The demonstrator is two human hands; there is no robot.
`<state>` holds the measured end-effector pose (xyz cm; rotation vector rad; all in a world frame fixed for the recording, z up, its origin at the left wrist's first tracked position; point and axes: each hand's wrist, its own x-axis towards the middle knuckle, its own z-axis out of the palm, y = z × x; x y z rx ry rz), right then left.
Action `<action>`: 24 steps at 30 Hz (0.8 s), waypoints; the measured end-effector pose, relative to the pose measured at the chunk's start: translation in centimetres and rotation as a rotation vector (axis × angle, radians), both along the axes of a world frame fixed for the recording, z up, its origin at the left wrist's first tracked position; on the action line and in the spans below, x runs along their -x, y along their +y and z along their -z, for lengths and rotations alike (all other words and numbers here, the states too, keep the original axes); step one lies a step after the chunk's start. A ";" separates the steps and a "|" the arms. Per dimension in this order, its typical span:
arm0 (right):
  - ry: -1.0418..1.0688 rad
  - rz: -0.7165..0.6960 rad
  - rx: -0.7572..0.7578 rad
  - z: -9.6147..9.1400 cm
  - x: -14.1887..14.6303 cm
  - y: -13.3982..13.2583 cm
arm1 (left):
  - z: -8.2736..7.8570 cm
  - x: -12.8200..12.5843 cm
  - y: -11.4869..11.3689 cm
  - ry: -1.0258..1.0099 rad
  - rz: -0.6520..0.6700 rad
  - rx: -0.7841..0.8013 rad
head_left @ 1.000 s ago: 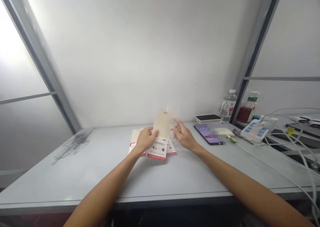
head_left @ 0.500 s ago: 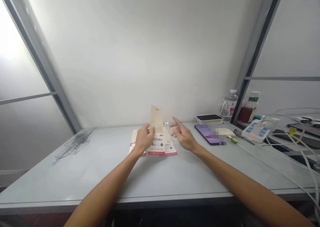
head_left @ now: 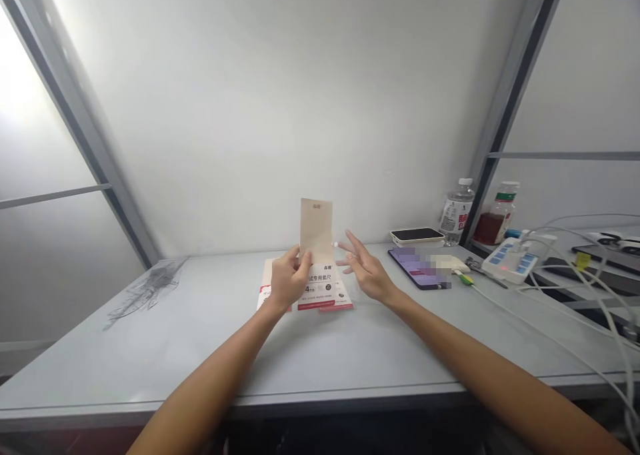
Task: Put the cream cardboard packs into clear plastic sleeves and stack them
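My left hand [head_left: 289, 280] is closed on a paper ruler-set packet [head_left: 320, 277], thumb in front. The packet has a white printed front with a red band at its foot. Its plain beige upper part [head_left: 316, 228] stands up above the thumb, with small printing near the top. My right hand [head_left: 371, 276] is beside it on the right, fingers apart and stretched toward its edge, holding nothing that I can make out. Behind the held packet lie a similar packet [head_left: 266, 295] on the left and another packet [head_left: 344, 300] on the right, both partly hidden.
On the right of the grey table [head_left: 190, 348] lie a phone with a lit screen [head_left: 413, 268], a white-cased device [head_left: 417, 236], a power strip [head_left: 511, 261] and loose white cables [head_left: 545, 341]. A water bottle [head_left: 457, 215] and a jar [head_left: 495, 218] stand behind.
The beige upper part has turned to face me more squarely and risen slightly, so it looks wider. The left hand keeps its grip; the right hand stays alongside with its fingers spread a little more.
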<state>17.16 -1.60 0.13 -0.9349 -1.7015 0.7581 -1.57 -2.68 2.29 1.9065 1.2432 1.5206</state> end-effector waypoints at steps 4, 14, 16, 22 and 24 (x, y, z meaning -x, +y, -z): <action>-0.021 -0.026 -0.029 0.1 0.1 -0.2 | 0.5 -0.1 0.2 0.094 -0.004 0.007; 0.102 -0.134 -0.018 0.2 0.3 -0.4 | 0.5 0.3 0.9 0.160 -0.106 0.023; 0.179 -0.172 0.006 0.1 0.4 -0.4 | 0.6 0.5 1.3 0.161 -0.076 0.026; 0.418 -0.244 0.136 -0.6 0.2 0.0 | 1.0 1.5 2.3 0.131 0.071 0.053; 0.464 -0.247 0.171 -0.8 0.1 0.0 | 0.9 1.8 2.5 0.090 0.122 0.080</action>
